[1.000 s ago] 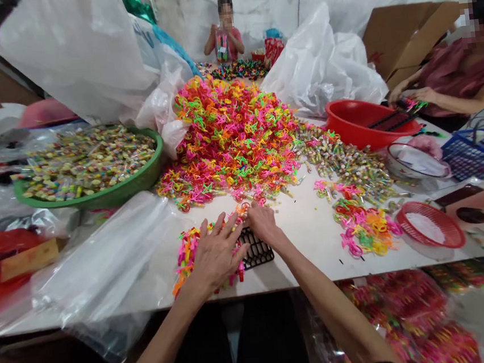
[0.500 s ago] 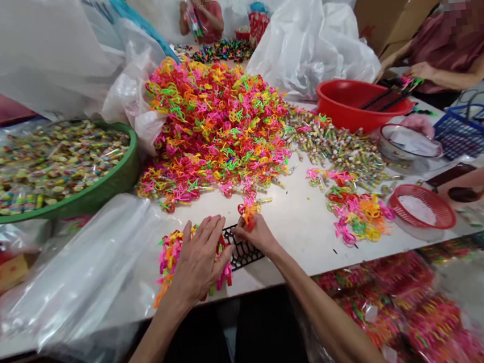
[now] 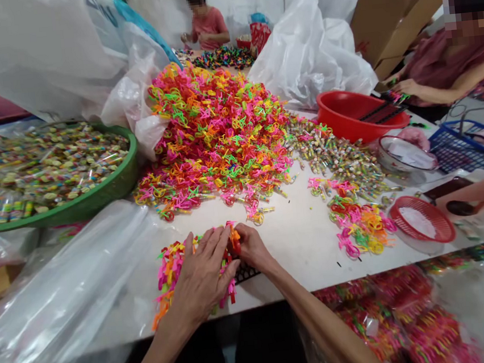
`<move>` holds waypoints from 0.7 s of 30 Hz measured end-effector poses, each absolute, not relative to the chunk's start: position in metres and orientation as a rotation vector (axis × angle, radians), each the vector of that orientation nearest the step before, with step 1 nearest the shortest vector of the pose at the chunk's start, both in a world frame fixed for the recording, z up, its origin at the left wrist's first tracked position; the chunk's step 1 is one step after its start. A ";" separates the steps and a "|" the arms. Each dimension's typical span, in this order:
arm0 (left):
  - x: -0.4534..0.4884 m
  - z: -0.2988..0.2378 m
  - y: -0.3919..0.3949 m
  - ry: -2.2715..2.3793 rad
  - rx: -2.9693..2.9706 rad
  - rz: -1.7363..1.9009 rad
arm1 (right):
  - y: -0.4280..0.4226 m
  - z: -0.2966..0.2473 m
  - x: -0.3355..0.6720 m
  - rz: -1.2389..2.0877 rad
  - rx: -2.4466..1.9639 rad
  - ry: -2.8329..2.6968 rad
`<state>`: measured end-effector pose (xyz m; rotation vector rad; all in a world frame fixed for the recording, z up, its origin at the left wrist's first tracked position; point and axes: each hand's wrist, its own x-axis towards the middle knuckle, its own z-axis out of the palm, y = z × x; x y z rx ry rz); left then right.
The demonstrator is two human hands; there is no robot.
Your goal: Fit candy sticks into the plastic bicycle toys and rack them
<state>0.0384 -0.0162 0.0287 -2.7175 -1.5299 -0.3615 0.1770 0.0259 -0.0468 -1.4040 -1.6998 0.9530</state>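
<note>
My left hand (image 3: 202, 274) lies flat with fingers stretched over rows of small bright plastic pieces (image 3: 171, 265) at the table's near edge. These pieces stand packed on a black perforated rack (image 3: 246, 273), whose bare right end shows beneath my hands. Close beside the left fingertips, my right hand (image 3: 252, 248) is closed in a pinch on an orange-red plastic piece (image 3: 234, 243), held at the rack. Its lower end is hidden by the fingers. A large heap of similar pink, red, yellow and green pieces (image 3: 220, 132) rises just beyond, with a few loose ones (image 3: 254, 210) in front.
A green basin (image 3: 125, 173) of wrapped, sweet-like rolls stands left, beside clear plastic sheeting (image 3: 83, 265). Rightward are small tubes (image 3: 343, 160), a smaller coloured pile (image 3: 359, 221), a red basin (image 3: 338, 115) and a pink basket (image 3: 421, 218). Two people work across the table.
My right hand has moved left with the orange-red piece, up against the left fingers, covering more of the rack. The left hand stays flat. The head view has shifted slightly.
</note>
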 end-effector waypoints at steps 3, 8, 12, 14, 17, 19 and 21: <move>0.039 0.030 -0.016 -1.535 -2.717 -0.341 | 0.027 -0.042 0.179 0.906 -1.439 -1.867; 0.038 0.031 -0.017 -1.486 -2.715 -0.312 | 0.024 -0.034 0.183 0.692 -1.492 -2.130; 0.038 0.032 -0.017 -1.491 -2.724 -0.312 | 0.028 -0.033 0.186 0.742 -1.478 -2.209; 0.038 0.032 -0.017 -1.510 -2.714 -0.316 | 0.028 -0.033 0.184 0.723 -1.495 -2.251; 0.039 0.032 -0.016 -1.490 -2.710 -0.313 | 0.024 -0.031 0.178 0.616 -1.560 -2.305; 0.040 0.031 -0.016 -1.455 -2.732 -0.301 | 0.023 -0.028 0.179 0.615 -1.566 -2.336; 0.041 0.031 -0.015 -1.440 -2.751 -0.300 | 0.027 -0.023 0.191 0.685 -1.518 -2.356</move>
